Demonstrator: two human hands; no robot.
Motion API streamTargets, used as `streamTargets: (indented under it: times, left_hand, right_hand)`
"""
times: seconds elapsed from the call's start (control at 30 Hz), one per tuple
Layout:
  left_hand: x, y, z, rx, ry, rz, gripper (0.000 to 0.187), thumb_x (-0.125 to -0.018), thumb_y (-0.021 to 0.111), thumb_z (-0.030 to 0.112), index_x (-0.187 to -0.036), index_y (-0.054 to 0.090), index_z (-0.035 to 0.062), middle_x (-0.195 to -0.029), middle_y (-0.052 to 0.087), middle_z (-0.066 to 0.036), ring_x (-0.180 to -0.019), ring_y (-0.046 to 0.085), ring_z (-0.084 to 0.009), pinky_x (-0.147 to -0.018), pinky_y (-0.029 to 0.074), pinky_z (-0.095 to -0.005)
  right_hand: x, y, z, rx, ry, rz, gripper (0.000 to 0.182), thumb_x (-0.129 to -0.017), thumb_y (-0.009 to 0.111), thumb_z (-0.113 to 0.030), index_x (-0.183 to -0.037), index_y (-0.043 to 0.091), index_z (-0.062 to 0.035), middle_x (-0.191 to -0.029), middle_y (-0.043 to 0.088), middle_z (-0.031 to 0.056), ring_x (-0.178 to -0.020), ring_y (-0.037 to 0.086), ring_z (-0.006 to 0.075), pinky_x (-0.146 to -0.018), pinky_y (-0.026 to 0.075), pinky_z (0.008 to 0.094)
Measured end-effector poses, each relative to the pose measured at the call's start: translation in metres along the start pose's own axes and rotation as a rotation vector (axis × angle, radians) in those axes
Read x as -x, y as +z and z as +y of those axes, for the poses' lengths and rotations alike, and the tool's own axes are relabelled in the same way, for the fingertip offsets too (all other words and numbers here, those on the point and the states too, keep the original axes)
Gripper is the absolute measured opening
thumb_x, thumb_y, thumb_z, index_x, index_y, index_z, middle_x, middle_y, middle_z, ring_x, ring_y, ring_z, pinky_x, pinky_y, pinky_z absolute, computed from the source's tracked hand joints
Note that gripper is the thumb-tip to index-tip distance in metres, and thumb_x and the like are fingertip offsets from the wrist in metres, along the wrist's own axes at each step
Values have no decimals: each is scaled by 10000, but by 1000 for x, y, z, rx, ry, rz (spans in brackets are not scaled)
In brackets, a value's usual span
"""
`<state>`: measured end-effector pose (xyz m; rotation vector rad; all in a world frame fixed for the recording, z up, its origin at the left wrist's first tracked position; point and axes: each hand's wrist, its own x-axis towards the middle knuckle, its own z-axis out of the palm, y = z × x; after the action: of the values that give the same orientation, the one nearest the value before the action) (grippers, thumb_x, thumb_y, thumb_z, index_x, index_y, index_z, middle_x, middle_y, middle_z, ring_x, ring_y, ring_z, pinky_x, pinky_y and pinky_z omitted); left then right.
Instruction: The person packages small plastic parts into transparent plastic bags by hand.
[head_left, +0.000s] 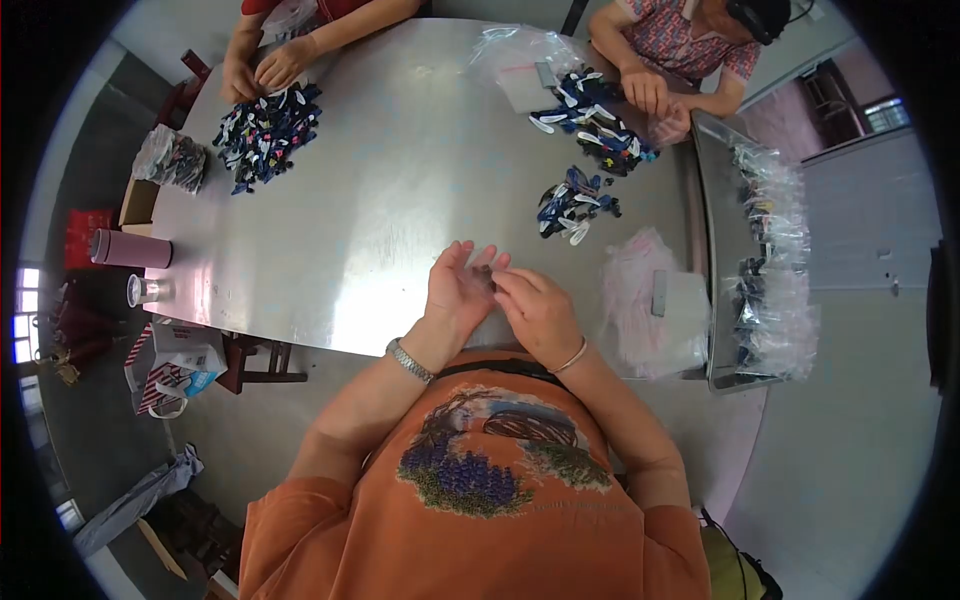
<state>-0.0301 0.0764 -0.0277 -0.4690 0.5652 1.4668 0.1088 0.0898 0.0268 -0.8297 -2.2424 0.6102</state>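
Note:
My left hand (458,298) is turned palm up at the table's near edge, its fingers curved around a small clear plastic bag (478,273). My right hand (541,318) comes in from the right, thumb and fingers pinched at the same bag. Something small and dark shows through the plastic between the fingertips; its kind is too small to make out. Beyond my hands lies a small pile of dark blue and white pieces (577,204). To the right, a stack of flat clear bags (640,300) rests by a pale board with a grey bar (659,293).
A metal tray (714,300) of filled bags (775,260) stands at the right. Across the metal table (390,190), two people handle larger piles (265,137) (600,115). A pink tumbler (131,249), a cup (143,290) and a bag of dark pieces (172,158) are at the left.

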Motion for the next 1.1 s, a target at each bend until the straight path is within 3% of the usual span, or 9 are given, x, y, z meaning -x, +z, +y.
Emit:
streamTargets:
  times: [0.1,0.27,0.37,0.43,0.53,0.73,0.97,1.03,1.1]
  left_hand:
    - [5,4,0,29,-26,22,193,-921,465,286,-939,477,95,-1072,492,-159,-981,524,-347,-878,430,-492]
    - [9,7,4,84,-48,18,240,-931,420,287,-923,510,65,-1034,550,-169,-991,537,-318,-899,427,-468]
    - [11,7,2,59,-76,6,243,-931,419,286,-906,521,67,-1022,563,-165,-977,546,-310,-889,433,-463]
    - [11,8,2,58,-77,49,237,-929,423,284,-911,525,71,-1029,570,-160,-974,549,-303,-883,436,-456]
    - [6,7,3,67,-79,38,229,-923,429,277,-909,532,73,-1021,576,-152,-969,552,-299,-878,437,-451]
    - [3,9,-1,55,-83,26,209,-912,440,259,-901,540,75,-1019,578,-153,-959,551,-293,-873,437,-439]
    - [4,12,-1,44,-66,63,200,-902,457,256,-896,539,74,-1018,567,-154,-955,549,-293,-880,433,-441]
    - [3,11,0,81,-69,35,194,-899,463,258,-893,537,78,-1022,560,-152,-958,547,-300,-883,429,-449]
    - [1,11,0,88,-57,51,193,-898,464,259,-893,537,81,-1021,560,-153,-960,546,-308,-885,426,-455]
  right_hand:
    - [4,-6,11,-38,53,28,209,-759,623,-61,-968,612,-56,-944,619,112,-852,597,289,-725,491,375]
    - [-9,-25,93,248,241,161,176,-783,592,-45,-957,618,-40,-1015,623,133,-865,605,310,-741,490,388]
    - [-9,-30,127,581,123,-3,190,-775,608,-78,-963,616,-49,-987,616,125,-867,588,320,-751,479,404]
    - [-7,-35,125,608,289,-208,185,-765,622,-106,-944,615,-61,-915,602,112,-849,574,322,-754,471,413]
    - [1,-34,125,643,229,-155,72,-800,554,-130,-813,585,-67,-821,583,99,-794,583,277,-703,483,394]
    - [12,-20,139,744,195,-95,91,-807,556,-132,-826,567,-43,-778,577,144,-729,591,319,-641,496,410]
    - [15,-17,131,654,254,-40,103,-789,535,-97,-853,574,-28,-809,589,142,-743,588,323,-670,494,411]
    - [10,-25,101,381,286,87,129,-776,553,-85,-888,584,-28,-805,579,151,-734,579,341,-663,484,426]
    - [9,-36,56,226,291,33,121,-788,563,-75,-899,585,-30,-837,588,144,-755,581,326,-650,478,408]
